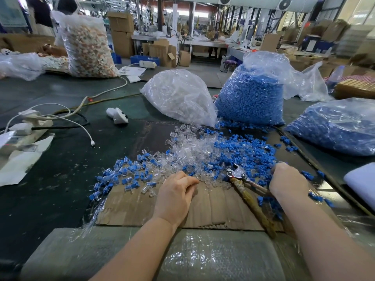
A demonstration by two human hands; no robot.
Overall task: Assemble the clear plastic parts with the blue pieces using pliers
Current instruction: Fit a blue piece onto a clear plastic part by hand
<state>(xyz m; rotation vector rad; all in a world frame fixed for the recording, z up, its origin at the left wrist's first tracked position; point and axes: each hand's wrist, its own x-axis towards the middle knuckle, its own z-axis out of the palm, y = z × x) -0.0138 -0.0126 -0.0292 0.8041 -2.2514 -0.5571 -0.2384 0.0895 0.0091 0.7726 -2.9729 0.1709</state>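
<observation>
While pliers [246, 185] lie idle, I curl left hand [176, 196] pinching clear parts [194, 151]; right hand [288, 182] digs blue pieces [253, 153], grip unclear.

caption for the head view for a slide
Left hand picks clear parts, right hand reaches blue pieces; pliers lie between.

Both forearms bare — no sleeves, gloves or jewellery visible.

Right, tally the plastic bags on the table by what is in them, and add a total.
Blue pieces: 2, the upright bag and the bag at the right edge
Clear parts: 1
Pale orange and white bits: 1
Cannot tell: 1, flattened at far left
Total: 5
</observation>
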